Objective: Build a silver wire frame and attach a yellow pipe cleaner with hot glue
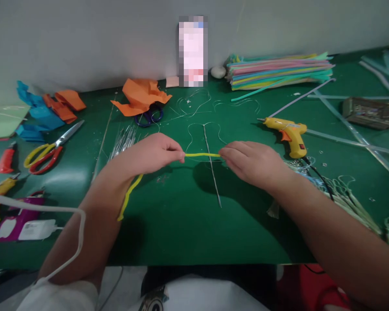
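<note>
A yellow pipe cleaner (201, 154) is stretched level between my two hands above the green table. My left hand (164, 151) pinches it with thumb and fingers, and its loose tail hangs down past my left wrist. My right hand (246, 162) closes on the other end, fingertips pressed together. Between the hands a thin silvery stem (215, 181) runs toward me, crossing the yellow strand. A fine wire outline (190, 129) curves around the stem's far end. I cannot tell whether the strand touches the wire.
A yellow glue gun (287, 131) lies right, below a bundle of coloured pipe cleaners (278, 73). Scissors (47, 153), a red-handled tool (7, 159) and blue paper (42, 114) are left. Orange paper (141, 97) lies behind. A phone (193, 52) leans on the wall. A white cable (81, 233) crosses my left arm.
</note>
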The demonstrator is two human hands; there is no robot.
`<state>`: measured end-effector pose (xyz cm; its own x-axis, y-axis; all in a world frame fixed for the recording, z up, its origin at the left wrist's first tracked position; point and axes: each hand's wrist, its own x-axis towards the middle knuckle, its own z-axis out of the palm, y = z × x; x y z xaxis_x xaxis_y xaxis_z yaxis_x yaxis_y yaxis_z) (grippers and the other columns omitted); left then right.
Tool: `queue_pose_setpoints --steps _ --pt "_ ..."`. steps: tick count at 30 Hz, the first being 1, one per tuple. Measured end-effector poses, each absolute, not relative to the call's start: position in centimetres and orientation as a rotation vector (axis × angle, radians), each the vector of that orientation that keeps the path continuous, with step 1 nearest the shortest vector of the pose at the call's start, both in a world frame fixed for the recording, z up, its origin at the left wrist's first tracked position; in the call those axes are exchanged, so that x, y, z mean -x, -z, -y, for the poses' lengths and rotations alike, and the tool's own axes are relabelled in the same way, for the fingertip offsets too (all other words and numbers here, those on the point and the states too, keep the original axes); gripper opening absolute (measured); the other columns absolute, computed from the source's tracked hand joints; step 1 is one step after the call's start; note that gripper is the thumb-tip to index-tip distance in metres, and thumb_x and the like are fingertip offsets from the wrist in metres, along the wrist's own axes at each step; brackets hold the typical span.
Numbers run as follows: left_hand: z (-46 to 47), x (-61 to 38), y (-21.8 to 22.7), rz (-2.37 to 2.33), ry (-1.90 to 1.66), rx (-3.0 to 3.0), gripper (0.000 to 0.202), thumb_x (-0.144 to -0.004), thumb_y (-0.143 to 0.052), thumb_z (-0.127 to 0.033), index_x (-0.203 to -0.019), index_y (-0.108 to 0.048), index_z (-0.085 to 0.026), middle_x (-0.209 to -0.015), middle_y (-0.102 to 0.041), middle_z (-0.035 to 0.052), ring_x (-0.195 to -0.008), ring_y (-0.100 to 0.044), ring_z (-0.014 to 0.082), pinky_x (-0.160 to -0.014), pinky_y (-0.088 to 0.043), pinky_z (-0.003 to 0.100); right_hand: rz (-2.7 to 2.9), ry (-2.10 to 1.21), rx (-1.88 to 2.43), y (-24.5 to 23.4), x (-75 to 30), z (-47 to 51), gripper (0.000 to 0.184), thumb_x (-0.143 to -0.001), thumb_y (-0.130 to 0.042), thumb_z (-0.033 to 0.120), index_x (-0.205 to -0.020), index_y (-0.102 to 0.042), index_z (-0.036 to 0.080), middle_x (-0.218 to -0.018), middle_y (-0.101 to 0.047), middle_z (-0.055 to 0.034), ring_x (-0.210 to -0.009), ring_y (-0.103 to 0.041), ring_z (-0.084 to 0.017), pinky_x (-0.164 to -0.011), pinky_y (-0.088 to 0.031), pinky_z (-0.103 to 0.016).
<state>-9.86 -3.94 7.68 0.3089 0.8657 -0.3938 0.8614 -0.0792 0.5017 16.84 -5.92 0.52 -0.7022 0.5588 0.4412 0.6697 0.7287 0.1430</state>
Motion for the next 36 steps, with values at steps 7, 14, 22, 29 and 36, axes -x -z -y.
queue_pose_setpoints --steps 7,14,22,29,36 --pt "4.6 9.6 -7.9 -1.461 0.032 -1.987 0.024 -0.087 -0.059 -0.042 -0.085 -0.076 -0.025 -0.073 -0.069 -0.0008 -0.058 -0.056 0.0127 -0.052 -0.038 0.024 2.354 0.301 0.884 -1.1 -16.1 6.6 0.017 -0.098 -0.051 0.021 -0.094 -0.067 0.019 -0.091 -0.075 -0.0042 -0.073 -0.066 -0.013 -0.063 -0.049 -0.025" --pt "5.4 7.9 -7.1 -1.343 -0.271 -1.817 0.022 -0.087 -0.063 -0.037 -0.098 -0.074 -0.021 -0.064 -0.061 -0.0024 -0.052 -0.049 0.0096 -0.047 -0.036 0.021 2.311 0.407 0.865 -0.7 -16.2 6.5 0.01 -0.093 -0.055 0.016 -0.091 -0.066 0.016 -0.086 -0.074 -0.004 -0.065 -0.063 -0.013 -0.059 -0.046 -0.027" --pt "5.6 6.8 -5.1 -1.327 -0.495 -1.809 0.016 -0.084 -0.066 -0.033 -0.084 -0.072 -0.018 -0.062 -0.057 -0.003 -0.054 -0.048 0.0085 -0.05 -0.036 0.021 2.254 0.177 1.042 -0.6 -16.3 6.5 0.018 -0.096 -0.048 0.021 -0.095 -0.066 0.019 -0.093 -0.074 -0.0047 -0.071 -0.065 -0.013 -0.063 -0.045 -0.026" --pt "4.8 7.7 -5.0 -1.619 -0.43 -1.918 0.015 -0.083 -0.065 -0.029 -0.081 -0.075 -0.019 -0.055 -0.053 -0.0038 -0.049 -0.044 0.0093 -0.049 -0.032 0.025 2.447 -0.358 1.799 -1.8 -14.5 7.8 0.04 -0.087 -0.056 0.056 -0.067 -0.054 0.022 -0.066 -0.061 -0.0021 -0.058 -0.05 -0.015 -0.051 -0.025 -0.029" --pt "4.8 7.0 -4.2 -1.708 -0.243 -1.823 0.016 -0.084 -0.061 -0.03 -0.082 -0.075 -0.02 -0.052 -0.052 -0.0042 -0.044 -0.044 0.0099 -0.046 -0.033 0.026 2.627 -0.436 1.984 -1.8 -12.8 8.7 0.019 -0.091 -0.049 0.036 -0.088 -0.058 0.02 -0.083 -0.067 -0.0058 -0.071 -0.061 -0.02 -0.052 -0.021 -0.03"
